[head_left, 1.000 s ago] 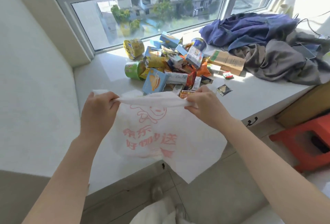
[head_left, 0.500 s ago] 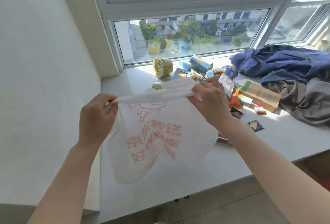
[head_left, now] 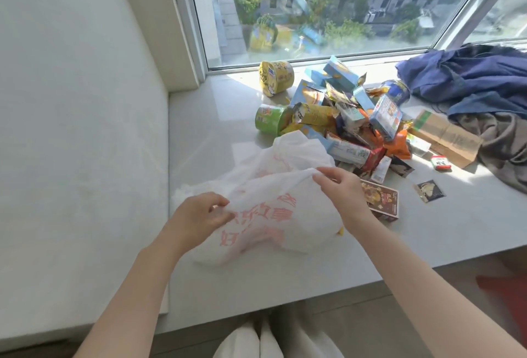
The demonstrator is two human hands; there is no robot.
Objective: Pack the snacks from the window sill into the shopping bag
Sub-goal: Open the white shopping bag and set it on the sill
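A white shopping bag (head_left: 273, 215) with red print lies crumpled on the pale window sill (head_left: 216, 118). My left hand (head_left: 196, 215) pinches its near-left rim, and my right hand (head_left: 342, 189) pinches the rim farther right. Behind the bag is a heap of snacks (head_left: 350, 118): blue boxes, foil packets, an orange packet. A yellow cup (head_left: 276, 77) and a green cup (head_left: 268, 118) lie on their sides at the heap's left. A dark flat snack box (head_left: 380, 200) sits just right of my right hand.
Blue and grey clothes (head_left: 482, 95) are piled at the sill's right end, with a brown paper bag (head_left: 447, 138) beside them. A small red packet (head_left: 441, 162) and a dark sachet (head_left: 430, 190) lie loose. A wall stands on the left, the window behind.
The bag, held up in the air before, has come down onto the sill. Both hands have lowered and regripped its rim.
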